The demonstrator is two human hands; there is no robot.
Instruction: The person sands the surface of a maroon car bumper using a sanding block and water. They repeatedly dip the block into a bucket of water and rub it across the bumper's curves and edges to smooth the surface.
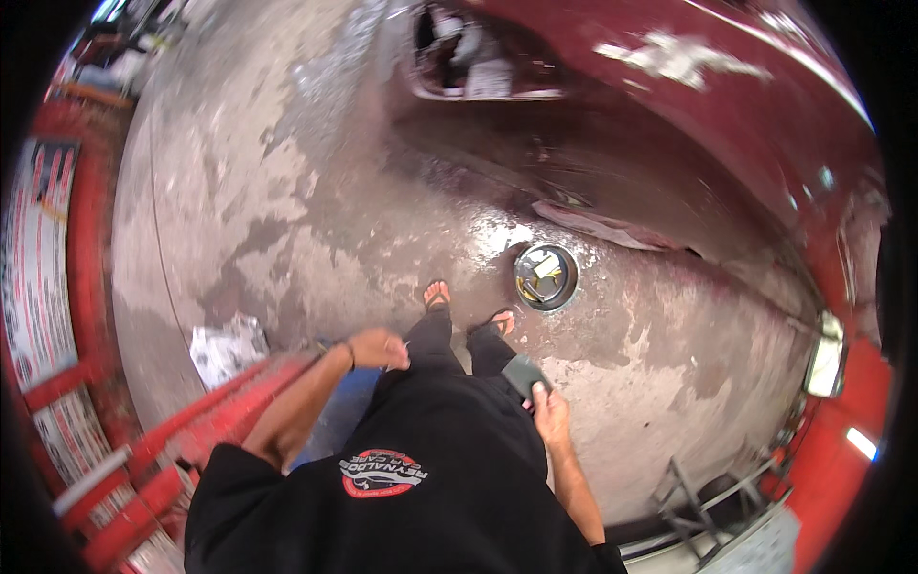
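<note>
My left hand is in front of my waist with its fingers curled together, slightly blurred; what it may hold is too small to name. My right hand grips a flat dark grey-green pad, low beside my right thigh. A round metal basin with yellow and pale items inside sits on the wet concrete floor near my sandalled feet. Ahead rises a dark red car body panel with pale scuffed patches and a lower opening.
Red racks with printed boards line the left, with a crumpled white bundle on the floor. At right stand a red wall, a leaning mirror-like panel and a grey metal frame. Stained concrete floor surrounds me.
</note>
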